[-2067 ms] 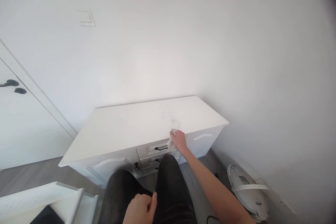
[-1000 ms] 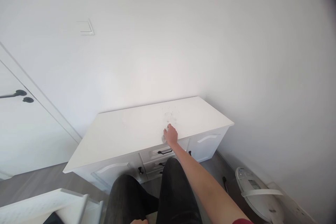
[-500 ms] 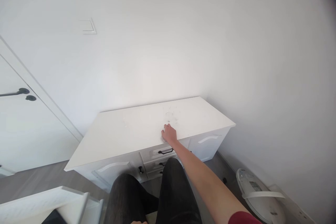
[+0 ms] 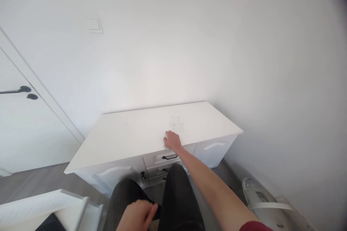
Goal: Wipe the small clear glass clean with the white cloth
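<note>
White cloth (image 4: 167,148), perhaps tissue, lies bunched in the right hand's (image 4: 172,140) grip on the cabinet top (image 4: 135,130), by the front edge. Pulled too far, it could slip off; pressed too lightly, it might smear the wet-looking marks (image 4: 177,121) beyond. The blurred left hand (image 4: 138,214) hides its palm: I cannot tell its state. Shut drawers (image 4: 155,159) and the closed cooker (image 4: 272,218) hide their contents

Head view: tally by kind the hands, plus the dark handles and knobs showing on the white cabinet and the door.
Hands: 2, the left hand and the right hand
Drawer handles: 3
Cabinet knob: 1
Door handle: 1
Door knob: 1
Total: 8
</note>
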`<state>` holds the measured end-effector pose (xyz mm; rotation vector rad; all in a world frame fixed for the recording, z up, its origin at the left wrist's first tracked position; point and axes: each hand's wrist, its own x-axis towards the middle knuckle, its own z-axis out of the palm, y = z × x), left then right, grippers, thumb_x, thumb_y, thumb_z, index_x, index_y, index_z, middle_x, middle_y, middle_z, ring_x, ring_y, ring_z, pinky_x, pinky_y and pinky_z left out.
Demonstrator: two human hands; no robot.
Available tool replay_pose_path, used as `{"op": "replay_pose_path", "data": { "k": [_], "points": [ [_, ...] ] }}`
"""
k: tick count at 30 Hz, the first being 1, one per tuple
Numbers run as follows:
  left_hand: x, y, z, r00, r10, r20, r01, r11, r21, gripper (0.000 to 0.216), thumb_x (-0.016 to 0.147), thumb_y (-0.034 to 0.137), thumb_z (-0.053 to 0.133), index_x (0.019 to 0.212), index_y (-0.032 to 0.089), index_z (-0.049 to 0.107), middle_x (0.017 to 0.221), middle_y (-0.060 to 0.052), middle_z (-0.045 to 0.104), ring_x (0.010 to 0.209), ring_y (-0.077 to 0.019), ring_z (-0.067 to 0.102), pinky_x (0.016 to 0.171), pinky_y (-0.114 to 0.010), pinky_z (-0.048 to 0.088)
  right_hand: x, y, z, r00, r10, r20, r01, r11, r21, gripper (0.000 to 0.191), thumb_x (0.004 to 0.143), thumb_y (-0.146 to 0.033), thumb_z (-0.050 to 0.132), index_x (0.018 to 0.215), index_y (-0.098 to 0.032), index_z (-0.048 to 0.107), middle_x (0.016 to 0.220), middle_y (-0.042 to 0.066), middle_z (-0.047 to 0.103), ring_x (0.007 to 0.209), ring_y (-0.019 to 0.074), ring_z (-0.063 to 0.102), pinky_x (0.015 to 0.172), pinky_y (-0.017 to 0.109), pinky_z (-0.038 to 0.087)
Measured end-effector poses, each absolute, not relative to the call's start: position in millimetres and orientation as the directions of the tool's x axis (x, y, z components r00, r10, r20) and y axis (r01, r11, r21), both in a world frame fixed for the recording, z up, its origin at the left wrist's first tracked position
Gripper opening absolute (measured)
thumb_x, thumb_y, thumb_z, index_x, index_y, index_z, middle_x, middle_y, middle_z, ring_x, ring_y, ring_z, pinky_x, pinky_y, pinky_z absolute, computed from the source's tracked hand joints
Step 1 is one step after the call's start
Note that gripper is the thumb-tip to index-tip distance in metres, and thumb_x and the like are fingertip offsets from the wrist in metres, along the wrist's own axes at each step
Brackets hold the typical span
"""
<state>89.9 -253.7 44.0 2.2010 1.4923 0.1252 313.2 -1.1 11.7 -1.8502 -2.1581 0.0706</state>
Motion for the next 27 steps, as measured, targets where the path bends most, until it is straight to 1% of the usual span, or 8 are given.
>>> {"op": "replay_pose_path", "data": {
  "k": [3,7,9,11,13,17,24,27],
  "points": [
    [79,-211,45,0.181,0.976,0.122,0.786,-0.218,0.578,0.051,0.101,0.048,0.035,0.062,0.024,0.056,0.061,-0.001,0.06,0.061,-0.0194,0.058,0.059,-0.03,0.042,314,-1,12,-0.13,0.973,0.19,0.962,0.17,-0.213,0.016,0.096,-0.031,0.049,0.099,-0.02,0.06,0.098,0.006,0.066,0.087,0.0196,0.06,0.068,0.029,0.035],
    [54,-136,45,-0.172,0.92,0.353,0.822,-0.063,0.566,0.045,0.1,0.046,0.041,0.061,0.023,0.044,0.054,0.004,0.042,0.054,-0.0151,0.042,0.058,-0.027,0.034,314,-1,12,-0.125,0.975,0.183,0.964,0.163,-0.209,0.016,0.097,-0.031,0.047,0.098,-0.02,0.059,0.098,0.006,0.065,0.083,0.0182,0.059,0.065,0.029,0.032],
    [42,-98,41,-0.315,0.854,0.414,0.836,0.043,0.547,0.038,0.099,0.041,0.044,0.066,0.023,0.048,0.062,0.001,0.048,0.06,-0.017,0.047,0.063,-0.029,0.038,314,-1,11,-0.123,0.976,0.179,0.965,0.16,-0.21,0.017,0.097,-0.031,0.047,0.098,-0.02,0.059,0.099,0.006,0.065,0.084,0.0183,0.059,0.066,0.029,0.031],
    [31,-65,36,-0.377,0.795,0.475,0.867,0.123,0.483,0.023,0.096,0.034,0.05,0.078,0.021,0.058,0.081,-0.006,0.056,0.081,-0.0226,0.056,0.076,-0.033,0.044,314,-1,10,-0.127,0.976,0.177,0.964,0.163,-0.208,0.017,0.098,-0.031,0.046,0.098,-0.019,0.059,0.099,0.007,0.065,0.085,0.0189,0.059,0.066,0.029,0.031],
    [23,-40,28,-0.328,0.821,0.467,0.914,0.15,0.378,0.019,0.093,0.035,0.056,0.097,0.019,0.065,0.101,-0.013,0.057,0.099,-0.0287,0.057,0.087,-0.039,0.046,314,0,7,-0.129,0.975,0.178,0.966,0.164,-0.198,0.018,0.098,-0.031,0.045,0.097,-0.019,0.059,0.097,0.007,0.064,0.084,0.0192,0.059,0.066,0.029,0.03],
    [8,-8,11,-0.183,0.928,0.324,0.968,0.112,0.225,0.041,0.096,0.045,0.053,0.13,0.024,0.06,0.133,-0.019,0.049,0.129,-0.0355,0.046,0.105,-0.051,0.037,314,2,2,-0.116,0.972,0.203,0.973,0.152,-0.175,0.018,0.098,-0.031,0.045,0.092,-0.02,0.058,0.093,0.005,0.063,0.081,0.0183,0.058,0.064,0.029,0.028],
    [-17,33,1,0.005,0.993,0.119,0.976,-0.031,0.215,0.067,0.1,0.057,0.034,0.16,0.027,0.026,0.168,-0.018,0.02,0.153,-0.0405,0.016,0.117,-0.063,0.019,315,3,-1,-0.112,0.971,0.213,0.974,0.15,-0.17,0.018,0.098,-0.031,0.045,0.089,-0.02,0.057,0.091,0.004,0.062,0.079,0.0173,0.057,0.062,0.029,0.027],
    [-18,41,2,0.038,0.995,0.089,0.977,-0.055,0.208,0.07,0.1,0.056,0.032,0.162,0.025,0.021,0.168,-0.015,0.021,0.154,-0.0407,0.014,0.117,-0.069,0.015,314,2,2,-0.104,0.976,0.19,0.976,0.137,-0.172,0.019,0.098,-0.031,0.045,0.09,-0.021,0.058,0.093,0.005,0.063,0.081,0.0176,0.058,0.062,0.029,0.028]
  ]
}}
